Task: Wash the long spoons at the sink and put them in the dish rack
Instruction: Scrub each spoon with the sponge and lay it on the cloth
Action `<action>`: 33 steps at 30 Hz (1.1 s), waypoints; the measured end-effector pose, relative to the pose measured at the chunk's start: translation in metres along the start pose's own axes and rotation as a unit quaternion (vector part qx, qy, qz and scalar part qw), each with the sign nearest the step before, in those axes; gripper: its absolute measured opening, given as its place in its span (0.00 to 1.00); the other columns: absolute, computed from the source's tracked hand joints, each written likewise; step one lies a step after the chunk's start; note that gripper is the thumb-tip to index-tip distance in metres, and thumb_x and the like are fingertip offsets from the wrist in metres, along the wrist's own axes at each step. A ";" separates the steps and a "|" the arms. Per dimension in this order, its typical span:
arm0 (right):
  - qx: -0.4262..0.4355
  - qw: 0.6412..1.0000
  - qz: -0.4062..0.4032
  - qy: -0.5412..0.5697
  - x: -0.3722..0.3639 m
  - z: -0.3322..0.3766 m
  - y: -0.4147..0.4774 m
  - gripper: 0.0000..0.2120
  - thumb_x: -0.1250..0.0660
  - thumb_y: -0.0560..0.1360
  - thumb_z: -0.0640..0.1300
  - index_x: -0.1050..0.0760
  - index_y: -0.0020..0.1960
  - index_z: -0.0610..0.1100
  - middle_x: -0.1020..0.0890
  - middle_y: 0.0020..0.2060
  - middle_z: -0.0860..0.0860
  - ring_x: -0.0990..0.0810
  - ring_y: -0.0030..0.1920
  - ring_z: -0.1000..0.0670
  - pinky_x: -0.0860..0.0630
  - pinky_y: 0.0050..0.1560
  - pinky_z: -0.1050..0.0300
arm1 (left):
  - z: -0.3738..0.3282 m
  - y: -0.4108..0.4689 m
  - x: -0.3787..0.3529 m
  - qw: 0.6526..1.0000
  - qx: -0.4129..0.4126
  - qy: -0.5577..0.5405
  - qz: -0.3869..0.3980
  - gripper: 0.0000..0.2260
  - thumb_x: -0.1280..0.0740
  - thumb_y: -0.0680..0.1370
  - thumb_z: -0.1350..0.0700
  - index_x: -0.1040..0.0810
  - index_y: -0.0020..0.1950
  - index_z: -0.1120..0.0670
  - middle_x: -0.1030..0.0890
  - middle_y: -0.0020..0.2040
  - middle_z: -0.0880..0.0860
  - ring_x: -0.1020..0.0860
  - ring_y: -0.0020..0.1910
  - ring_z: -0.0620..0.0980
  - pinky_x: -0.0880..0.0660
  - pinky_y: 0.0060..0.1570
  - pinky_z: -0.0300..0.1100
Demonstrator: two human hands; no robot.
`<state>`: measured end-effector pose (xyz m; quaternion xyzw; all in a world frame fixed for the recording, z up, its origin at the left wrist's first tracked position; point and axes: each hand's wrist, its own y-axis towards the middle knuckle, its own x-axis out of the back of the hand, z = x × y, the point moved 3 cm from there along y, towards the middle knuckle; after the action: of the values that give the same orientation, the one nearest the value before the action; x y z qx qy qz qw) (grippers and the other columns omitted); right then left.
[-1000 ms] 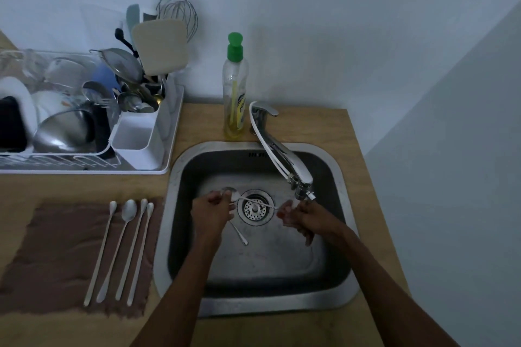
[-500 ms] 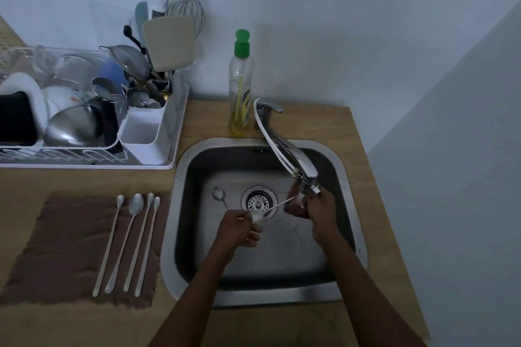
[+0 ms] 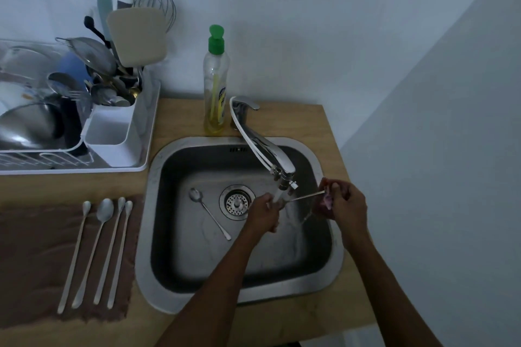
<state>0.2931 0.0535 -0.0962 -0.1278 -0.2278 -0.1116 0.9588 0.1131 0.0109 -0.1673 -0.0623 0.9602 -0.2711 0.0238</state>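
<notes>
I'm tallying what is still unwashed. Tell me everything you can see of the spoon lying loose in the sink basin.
The loose spoon is long, slim and silvery, metal by its look. Its small oval bowl lies toward the back left; the thin handle runs diagonally toward the front right, ending in a slightly widened tip. It lies flat on the floor of the sink, just left of the drain, handle passing close by its rim. Neither hand holds it; the left hand is to its right.

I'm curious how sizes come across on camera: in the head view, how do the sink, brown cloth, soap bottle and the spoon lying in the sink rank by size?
1. sink
2. brown cloth, though the picture's left edge cuts it off
3. soap bottle
4. spoon, thin and shorter than the bottle
</notes>
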 end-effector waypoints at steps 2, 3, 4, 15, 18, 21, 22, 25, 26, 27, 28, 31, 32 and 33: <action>-0.025 0.999 0.025 0.002 -0.005 -0.005 0.002 0.10 0.39 0.83 0.43 0.20 0.55 0.42 0.18 0.42 0.49 0.19 0.43 0.50 0.17 0.44 0.49 | 0.002 0.000 0.012 0.996 -0.042 0.068 -0.041 0.15 0.40 0.83 0.52 0.22 0.48 0.62 0.25 0.32 0.54 0.29 0.26 0.45 0.33 0.26 0.38; -0.037 0.998 0.044 0.010 -0.011 -0.007 0.003 0.11 0.39 0.83 0.43 0.20 0.57 0.40 0.19 0.42 0.47 0.20 0.41 0.50 0.20 0.40 0.55 | 0.004 -0.001 0.020 0.992 -0.059 0.094 -0.056 0.17 0.41 0.83 0.50 0.22 0.45 0.62 0.24 0.33 0.54 0.29 0.27 0.45 0.33 0.28 0.38; -0.051 0.996 0.066 0.023 -0.019 -0.010 0.002 0.11 0.39 0.83 0.42 0.21 0.57 0.39 0.19 0.42 0.46 0.22 0.39 0.51 0.24 0.37 0.60 | 0.006 -0.002 0.029 0.989 -0.067 0.116 -0.059 0.18 0.41 0.83 0.50 0.23 0.42 0.61 0.23 0.33 0.54 0.28 0.28 0.45 0.33 0.29 0.38; -0.113 0.970 0.203 0.074 -0.105 -0.015 -0.024 0.08 0.34 0.78 0.37 0.19 0.55 0.42 0.16 0.47 0.43 0.19 0.48 0.44 0.21 0.51 0.49 | 0.025 -0.042 0.118 0.988 -0.001 0.089 -0.123 0.10 0.32 0.78 0.53 0.19 0.46 0.61 0.15 0.37 0.55 0.25 0.23 0.42 0.31 0.21 0.34; -0.121 0.966 0.215 0.075 -0.104 -0.017 -0.028 0.09 0.36 0.80 0.39 0.20 0.55 0.38 0.16 0.45 0.41 0.19 0.44 0.43 0.20 0.48 0.48 | 0.025 -0.046 0.122 0.986 0.013 -0.002 -0.168 0.10 0.30 0.77 0.56 0.19 0.48 0.64 0.15 0.37 0.57 0.23 0.24 0.44 0.28 0.23 0.35; -0.143 0.955 0.241 0.101 -0.095 -0.020 -0.040 0.11 0.42 0.84 0.44 0.22 0.55 0.42 0.17 0.44 0.41 0.19 0.42 0.45 0.20 0.45 0.49 | 0.015 -0.052 0.117 0.966 0.009 -0.157 -0.204 0.07 0.29 0.76 0.58 0.19 0.48 0.61 0.16 0.37 0.56 0.20 0.28 0.43 0.24 0.27 0.34; -0.140 0.951 0.255 0.102 -0.094 -0.024 -0.044 0.12 0.43 0.85 0.46 0.22 0.55 0.43 0.16 0.45 0.40 0.19 0.43 0.44 0.20 0.47 0.48 | 0.011 -0.053 0.113 0.956 0.008 -0.208 -0.208 0.06 0.28 0.75 0.58 0.19 0.48 0.60 0.16 0.39 0.56 0.19 0.31 0.44 0.23 0.30 0.34; -0.104 0.945 0.304 0.060 -0.096 -0.030 -0.051 0.14 0.45 0.85 0.48 0.23 0.60 0.44 0.15 0.47 0.40 0.16 0.44 0.43 0.19 0.52 0.43 | 0.002 -0.050 0.096 0.934 0.011 -0.289 -0.209 0.08 0.27 0.74 0.59 0.18 0.50 0.62 0.16 0.44 0.59 0.18 0.38 0.50 0.20 0.34 0.36; -0.097 0.941 0.320 0.048 -0.098 -0.031 -0.052 0.15 0.45 0.85 0.48 0.23 0.61 0.44 0.14 0.48 0.40 0.16 0.45 0.42 0.18 0.52 0.44 | 0.000 -0.049 0.090 0.926 0.009 -0.310 -0.215 0.07 0.27 0.75 0.59 0.18 0.49 0.63 0.16 0.44 0.60 0.18 0.38 0.50 0.19 0.35 0.37; -0.092 0.937 0.334 0.039 -0.099 -0.031 -0.054 0.15 0.44 0.85 0.49 0.22 0.61 0.44 0.14 0.49 0.40 0.15 0.46 0.42 0.18 0.53 0.44 | -0.003 -0.050 0.085 0.918 0.001 -0.329 -0.222 0.06 0.28 0.76 0.60 0.18 0.48 0.63 0.16 0.43 0.60 0.17 0.38 0.51 0.18 0.36 0.38; -0.089 0.935 0.340 0.039 -0.099 -0.030 -0.056 0.15 0.44 0.85 0.49 0.21 0.60 0.44 0.14 0.49 0.40 0.15 0.46 0.42 0.18 0.52 0.44 | -0.005 -0.050 0.082 0.911 -0.010 -0.342 -0.231 0.06 0.30 0.77 0.60 0.18 0.46 0.63 0.16 0.41 0.59 0.17 0.37 0.50 0.18 0.37 0.38; -0.084 0.937 0.337 0.040 -0.099 -0.024 -0.061 0.16 0.43 0.85 0.49 0.20 0.59 0.44 0.14 0.47 0.41 0.15 0.45 0.42 0.17 0.49 0.46 | -0.014 -0.061 0.081 0.904 -0.047 -0.353 -0.238 0.08 0.34 0.79 0.60 0.20 0.42 0.62 0.16 0.33 0.53 0.17 0.35 0.49 0.19 0.36 0.35; -0.075 0.936 0.342 0.030 -0.102 -0.022 -0.063 0.16 0.44 0.85 0.49 0.20 0.60 0.44 0.14 0.47 0.41 0.15 0.46 0.42 0.17 0.49 0.46 | -0.015 -0.066 0.083 0.904 -0.054 -0.351 -0.240 0.08 0.35 0.80 0.61 0.21 0.43 0.63 0.15 0.34 0.52 0.17 0.36 0.49 0.19 0.36 0.34; -0.067 0.934 0.350 0.022 -0.105 -0.020 -0.065 0.16 0.44 0.85 0.50 0.21 0.61 0.44 0.14 0.48 0.41 0.15 0.48 0.41 0.17 0.51 0.45 | -0.015 -0.069 0.086 0.901 -0.061 -0.350 -0.247 0.07 0.35 0.80 0.62 0.21 0.46 0.64 0.15 0.36 0.52 0.17 0.37 0.48 0.20 0.36 0.34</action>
<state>0.1922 0.0024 -0.1497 -0.2610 -0.1394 0.2136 0.9310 0.0342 -0.0512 -0.1190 -0.3900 0.8582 -0.1703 0.2869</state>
